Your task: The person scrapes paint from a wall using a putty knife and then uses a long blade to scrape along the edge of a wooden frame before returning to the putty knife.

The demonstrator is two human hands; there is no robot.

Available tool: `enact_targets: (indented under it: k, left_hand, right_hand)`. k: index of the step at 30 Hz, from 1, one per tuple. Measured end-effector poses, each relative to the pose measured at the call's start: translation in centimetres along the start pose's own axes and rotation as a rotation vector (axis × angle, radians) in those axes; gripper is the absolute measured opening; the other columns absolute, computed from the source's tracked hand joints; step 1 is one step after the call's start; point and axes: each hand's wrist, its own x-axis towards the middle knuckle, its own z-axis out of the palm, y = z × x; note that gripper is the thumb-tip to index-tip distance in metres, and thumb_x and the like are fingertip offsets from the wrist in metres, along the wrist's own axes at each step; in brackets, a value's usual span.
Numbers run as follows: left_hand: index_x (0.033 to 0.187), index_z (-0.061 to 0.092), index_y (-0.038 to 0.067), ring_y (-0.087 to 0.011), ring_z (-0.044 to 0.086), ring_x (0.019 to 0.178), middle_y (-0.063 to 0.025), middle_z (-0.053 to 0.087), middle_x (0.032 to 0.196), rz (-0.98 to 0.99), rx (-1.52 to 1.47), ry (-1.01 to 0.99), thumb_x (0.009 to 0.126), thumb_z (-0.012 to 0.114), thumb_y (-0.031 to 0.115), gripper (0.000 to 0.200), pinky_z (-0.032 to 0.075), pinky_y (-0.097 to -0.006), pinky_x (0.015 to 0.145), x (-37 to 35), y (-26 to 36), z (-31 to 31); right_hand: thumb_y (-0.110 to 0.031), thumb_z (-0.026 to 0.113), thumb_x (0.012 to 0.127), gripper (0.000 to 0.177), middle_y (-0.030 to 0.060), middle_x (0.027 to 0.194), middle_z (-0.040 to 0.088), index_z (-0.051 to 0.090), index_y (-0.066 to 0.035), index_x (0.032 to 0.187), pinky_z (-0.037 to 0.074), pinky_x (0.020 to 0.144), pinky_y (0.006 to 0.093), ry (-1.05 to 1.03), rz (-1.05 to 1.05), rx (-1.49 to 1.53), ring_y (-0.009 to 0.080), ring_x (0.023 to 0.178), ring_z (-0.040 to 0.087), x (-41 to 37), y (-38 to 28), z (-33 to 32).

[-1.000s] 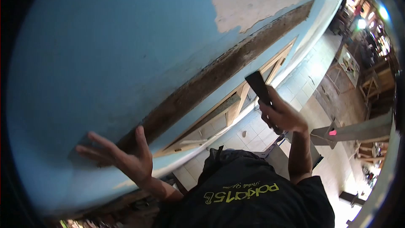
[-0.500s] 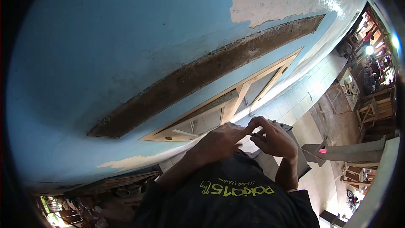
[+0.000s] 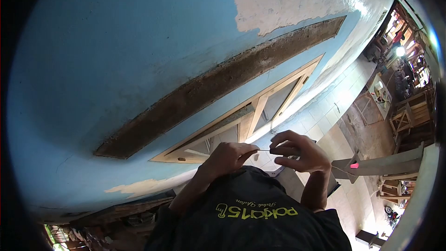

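Observation:
My left hand is closed in a pinch, with thumb and forefinger on one end of a thin, pale rod-like piece. The rod spans the small gap between my hands, and its far end meets the fingers of my right hand. Those fingers are bent and spread, with the thumb held apart below them. A dark bit shows where rod and right fingers meet; its kind I cannot make out. Both hands are in front of my dark printed shirt.
Ahead is a blue wall with a long brown ledge. Below that sits a wood-framed window. A grey beam or post with a pink object stands to the right. Wooden furniture lies beyond the tiled floor.
My hands have drawn apart, exposing the thin rod between them. The left hand, blurred before, has moved left; the right hand's fingers have spread. The view has shifted slightly.

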Motion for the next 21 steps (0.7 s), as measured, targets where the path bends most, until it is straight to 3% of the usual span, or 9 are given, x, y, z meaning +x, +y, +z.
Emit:
enact_targets:
  k: [4, 6, 7, 9, 12, 15, 17, 20, 21]
  left_hand:
    - [0.106, 0.070, 0.009, -0.0261, 0.071, 0.077, -0.0131, 0.072, 0.092, 0.006, -0.260, 0.121, 0.091, 0.063, 0.015, 0.017, 0.054, -0.0328, 0.067, 0.1, 0.9, -0.1]
    - [0.106, 0.070, 0.010, -0.0281, 0.070, 0.077, -0.0129, 0.071, 0.090, -0.003, -0.254, 0.147, 0.090, 0.064, 0.016, 0.018, 0.053, -0.0338, 0.065, 0.3, 1.4, 0.0]
    - [0.107, 0.069, 0.009, -0.0279, 0.070, 0.077, -0.0128, 0.072, 0.090, -0.005, -0.243, 0.154, 0.090, 0.065, 0.016, 0.018, 0.053, -0.0338, 0.065, 0.4, 1.8, 0.0]
    - [0.107, 0.069, 0.009, -0.0276, 0.071, 0.078, -0.0126, 0.072, 0.090, -0.006, -0.214, 0.165, 0.090, 0.065, 0.016, 0.019, 0.054, -0.0339, 0.066, 0.6, 2.2, -0.3]
    - [0.116, 0.065, 0.008, -0.0286, 0.070, 0.089, -0.0149, 0.070, 0.102, -0.007, -0.158, 0.214, 0.089, 0.066, 0.015, 0.028, 0.055, -0.0344, 0.075, 0.3, 2.2, -0.6]
    - [0.125, 0.058, 0.007, -0.0292, 0.065, 0.104, -0.0162, 0.065, 0.116, 0.091, 0.005, 0.451, 0.088, 0.068, 0.015, 0.039, 0.052, -0.0353, 0.087, -0.2, 2.2, -1.9]
    - [0.128, 0.056, 0.005, -0.0296, 0.061, 0.113, -0.0139, 0.063, 0.122, 0.116, 0.110, 0.572, 0.083, 0.072, 0.011, 0.047, 0.048, -0.0377, 0.096, -2.2, 1.9, -4.5]
    - [0.124, 0.058, 0.000, -0.0317, 0.061, 0.113, -0.0183, 0.063, 0.121, 0.201, 0.289, 0.875, 0.085, 0.063, 0.001, 0.039, 0.048, -0.0414, 0.097, -6.3, 2.2, -9.5]
    - [0.120, 0.059, -0.002, -0.0338, 0.060, 0.114, -0.0203, 0.061, 0.123, 0.126, 0.440, 0.991, 0.087, 0.059, 0.000, 0.034, 0.048, -0.0438, 0.098, -7.9, 3.2, -10.9]
  right_hand:
    - [-0.020, 0.063, 0.091, 0.027, 0.0173, 0.095, 0.066, 0.056, 0.002, 0.105, 0.053, 0.081, 0.0378, 0.140, -0.221, 0.268, 0.0263, 0.092, 0.066, 0.6, 1.0, 0.5]
    - [-0.036, 0.052, 0.095, 0.037, 0.0200, 0.088, 0.065, 0.056, 0.000, 0.090, 0.051, 0.079, 0.0396, 0.231, -0.353, 0.289, 0.0273, 0.093, 0.061, 1.8, 1.4, 1.7]
    - [-0.036, 0.055, 0.095, 0.036, 0.0154, 0.076, 0.061, 0.053, -0.003, 0.082, 0.051, 0.071, 0.0372, 0.344, -0.381, 0.451, 0.0252, 0.082, 0.061, 2.6, 0.6, 3.3]
    - [-0.042, 0.048, 0.097, 0.043, 0.0098, 0.065, 0.053, 0.051, -0.005, 0.076, 0.047, 0.061, 0.0339, 0.279, -0.405, 0.624, 0.0215, 0.065, 0.056, 3.3, -0.6, 4.0]
    - [-0.041, 0.040, 0.100, 0.047, 0.0092, 0.059, 0.049, 0.050, -0.003, 0.075, 0.040, 0.050, 0.0298, 0.047, -0.636, 0.758, 0.0183, 0.050, 0.049, 5.6, 0.4, 3.2]
    - [-0.047, 0.030, 0.099, 0.052, 0.0018, 0.052, 0.034, 0.041, -0.010, 0.064, 0.029, 0.042, 0.0293, 0.284, -0.547, 0.731, 0.0135, 0.043, 0.030, 7.9, -0.8, 1.6]
    - [-0.038, 0.032, 0.098, 0.045, -0.0010, 0.050, 0.028, 0.035, -0.013, 0.061, 0.023, 0.040, 0.0293, 0.472, -0.681, 0.857, 0.0128, 0.041, 0.023, 9.7, -3.8, -1.3]
    - [-0.032, 0.034, 0.093, 0.040, -0.0013, 0.049, 0.025, 0.032, -0.014, 0.058, 0.021, 0.040, 0.0293, 0.500, -0.804, 0.889, 0.0124, 0.041, 0.021, 11.6, -8.0, -6.8]
    - [-0.033, 0.035, 0.091, 0.040, -0.0006, 0.049, 0.023, 0.031, -0.013, 0.057, 0.020, 0.040, 0.0297, 0.475, -0.830, 0.929, 0.0128, 0.041, 0.020, 12.2, -8.9, -8.2]
